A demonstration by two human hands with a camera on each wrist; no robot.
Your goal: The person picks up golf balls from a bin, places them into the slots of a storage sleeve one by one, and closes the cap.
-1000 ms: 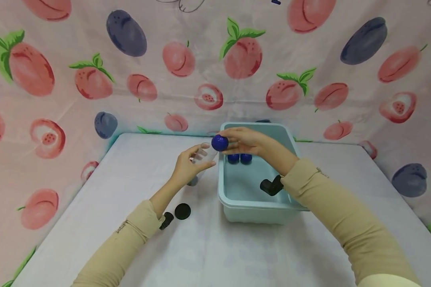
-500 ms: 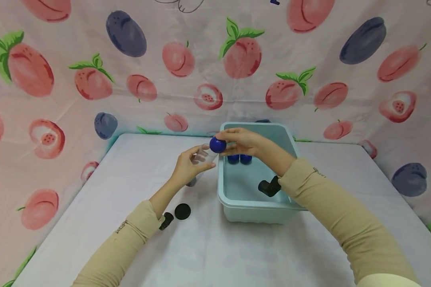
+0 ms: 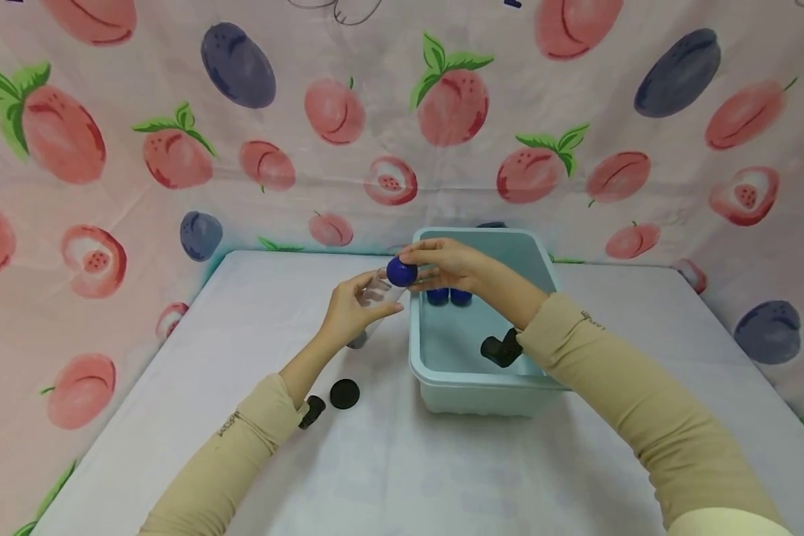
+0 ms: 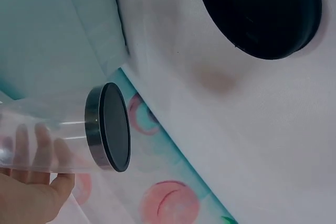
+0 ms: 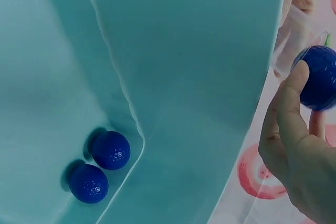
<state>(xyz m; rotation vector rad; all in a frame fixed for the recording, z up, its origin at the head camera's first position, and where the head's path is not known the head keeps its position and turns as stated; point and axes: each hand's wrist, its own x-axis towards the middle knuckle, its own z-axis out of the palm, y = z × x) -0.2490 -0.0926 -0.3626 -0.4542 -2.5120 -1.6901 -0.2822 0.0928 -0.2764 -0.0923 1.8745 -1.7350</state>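
My left hand [image 3: 345,314] grips a clear plastic canister [image 4: 63,116], which leans in the head view with its open end up and to the right. The canister's black base [image 4: 115,127] shows in the left wrist view. In my right hand [image 3: 454,263] a blue golf ball [image 5: 320,80] is pinched between thumb and fingers. This ball overlaps the canister's open end in the head view. Two more blue balls [image 5: 111,150] lie side by side on the floor of the pale blue bin [image 3: 442,378]. A round black lid [image 3: 345,394] lies on the table below my left hand.
The bin stands on the white-covered table [image 3: 375,476], right of the canister and under my right forearm. A fruit-print cloth [image 3: 388,112] hangs behind and at the sides. Black wrist devices [image 3: 502,348] stick out at both cuffs.
My right hand has brought the golf ball slightly left and down, onto the canister's mouth. My left hand keeps its grip on the canister in nearly the same spot.
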